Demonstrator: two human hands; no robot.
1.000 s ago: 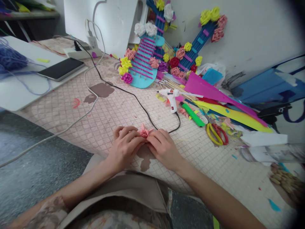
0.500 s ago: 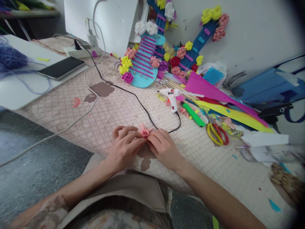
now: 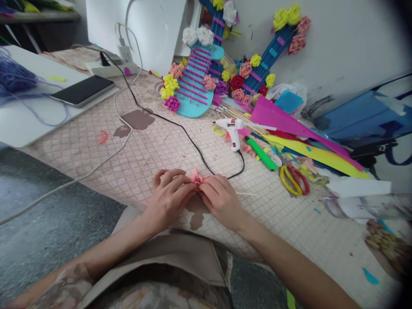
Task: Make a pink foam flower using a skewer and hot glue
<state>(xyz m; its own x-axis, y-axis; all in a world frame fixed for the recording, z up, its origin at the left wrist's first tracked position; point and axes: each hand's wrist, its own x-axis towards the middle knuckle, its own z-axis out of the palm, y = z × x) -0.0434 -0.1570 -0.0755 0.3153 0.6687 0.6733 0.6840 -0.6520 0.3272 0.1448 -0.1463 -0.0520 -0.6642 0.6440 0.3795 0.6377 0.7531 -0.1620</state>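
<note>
A small pink paper flower (image 3: 197,178) with pointed petals is pinched between my two hands, just above the table's near edge. My left hand (image 3: 170,191) has its thumb and fingertips closed on the flower's left side. From the right, my right hand (image 3: 222,198) grips the other side with fingers pressed together. The flower's underside is hidden by my fingers. A thin pale stick (image 3: 246,194) shows beside my right hand; I cannot tell whether it touches the hand.
A white glue gun (image 3: 233,133) lies ahead, its black cord (image 3: 193,143) looping near my hands. To the right are a green cutter (image 3: 262,154), scissors (image 3: 294,180) and coloured paper (image 3: 289,128). Flower-decorated cardboard pieces (image 3: 196,86) lean behind. A phone (image 3: 85,91) lies left.
The flower has turned or tilted slightly in my fingers. Both hands stay in nearly the same place, and more of the pale stick shows by the right hand.
</note>
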